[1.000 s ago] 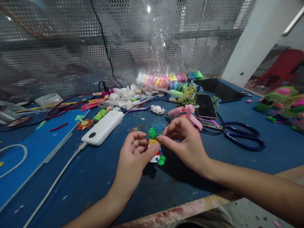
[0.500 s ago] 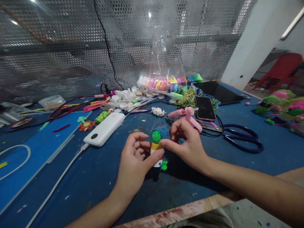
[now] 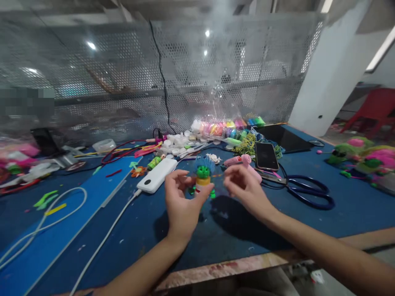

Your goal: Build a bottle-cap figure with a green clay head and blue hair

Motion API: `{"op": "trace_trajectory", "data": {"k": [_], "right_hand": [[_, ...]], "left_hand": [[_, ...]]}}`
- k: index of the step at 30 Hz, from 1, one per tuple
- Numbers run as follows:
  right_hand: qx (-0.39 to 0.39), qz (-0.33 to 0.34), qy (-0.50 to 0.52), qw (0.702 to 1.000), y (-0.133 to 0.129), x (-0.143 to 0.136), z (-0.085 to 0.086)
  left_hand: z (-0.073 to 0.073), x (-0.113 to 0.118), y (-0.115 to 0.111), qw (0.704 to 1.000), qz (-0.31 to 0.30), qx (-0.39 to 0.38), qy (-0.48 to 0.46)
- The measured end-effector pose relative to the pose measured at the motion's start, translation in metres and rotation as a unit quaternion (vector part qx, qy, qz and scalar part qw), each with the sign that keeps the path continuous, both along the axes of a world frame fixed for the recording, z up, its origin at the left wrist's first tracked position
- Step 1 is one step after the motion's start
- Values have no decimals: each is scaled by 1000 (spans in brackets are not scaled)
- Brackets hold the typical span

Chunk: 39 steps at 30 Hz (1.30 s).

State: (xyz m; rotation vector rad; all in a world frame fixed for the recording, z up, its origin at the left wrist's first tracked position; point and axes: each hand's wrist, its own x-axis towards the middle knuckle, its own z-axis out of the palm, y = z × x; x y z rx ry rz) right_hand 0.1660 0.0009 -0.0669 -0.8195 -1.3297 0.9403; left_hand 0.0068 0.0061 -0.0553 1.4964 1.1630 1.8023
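A small doll-like figure (image 3: 203,181) has a green ball head, blue bristly hair and a yellow and white body with green bits at its sides. My left hand (image 3: 184,207) grips its body between thumb and fingers, upright above the table. To the right of the figure, and apart from it, hovers my right hand (image 3: 247,190), its fingers loosely curled and nothing visible in them. Just behind that hand lies a pink glue gun (image 3: 253,173), partly covered by it.
Blue-handled scissors (image 3: 311,192) and a phone (image 3: 266,156) lie to the right. A white power bank (image 3: 157,176) with a cable sits left, near a blue board (image 3: 89,197). White caps (image 3: 179,144) and bagged coloured clay (image 3: 220,128) are heaped at the back.
My right hand has come away from the figure, moving right. The figure has turned in my left hand and its blue hair stands up. The camera view has tilted up and shifted left.
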Motion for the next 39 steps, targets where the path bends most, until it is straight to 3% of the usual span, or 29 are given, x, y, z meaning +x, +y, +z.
{"op": "trace_trajectory", "data": {"k": [3,9,13,18,21,26,33,39], "right_hand": [[-25,78,-26,996,-3,-12,0],[-56,78,0,995,5,-16,-4],[-119,140,25,983,8,-4,-4],[-160,243,35,956,10,1,-6],[-160,270,38,949,12,-1,-11],[-147,263,33,953,16,-1,-19],[-136,241,-14,961,22,-3,-25],[-134,230,-52,963,22,-5,-29]], "left_hand": [[5,15,0,996,-35,-59,-63],[-9,34,-10,995,-58,-69,-37],[6,23,-7,997,-62,-40,-22],[47,13,24,964,-264,-21,37],[57,17,40,928,-361,-64,60],[46,25,45,898,-423,-114,35],[32,36,43,898,-405,-145,-90],[28,37,41,890,-392,-191,-134]]}}
